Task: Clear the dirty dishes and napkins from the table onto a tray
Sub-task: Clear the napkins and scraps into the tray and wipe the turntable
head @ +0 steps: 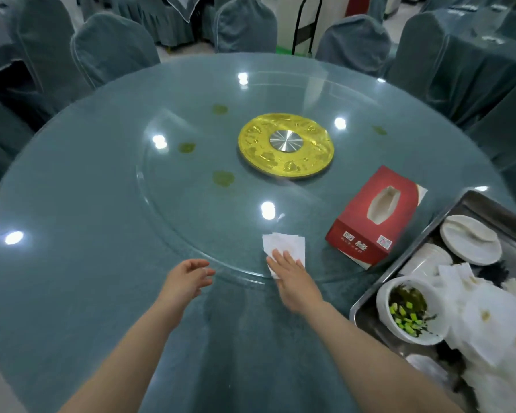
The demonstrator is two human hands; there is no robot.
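A white napkin (282,245) lies flat on the glass turntable (191,204) near its front edge. My right hand (294,278) rests palm down on the napkin's near part, fingers spread. My left hand (188,278) hovers just left of it at the turntable's rim, fingers apart and holding nothing. At the right edge a metal tray (399,263) carries white plates (471,239), stacked cups (426,260), a white bowl (382,299) with green food scraps, and several crumpled, stained napkins (495,317).
A red tissue box (373,216) stands on the turntable between the napkin and the tray. A gold disc (285,146) with a steel hub marks the centre. Greenish stains (223,177) dot the glass. Covered chairs (113,49) ring the round table.
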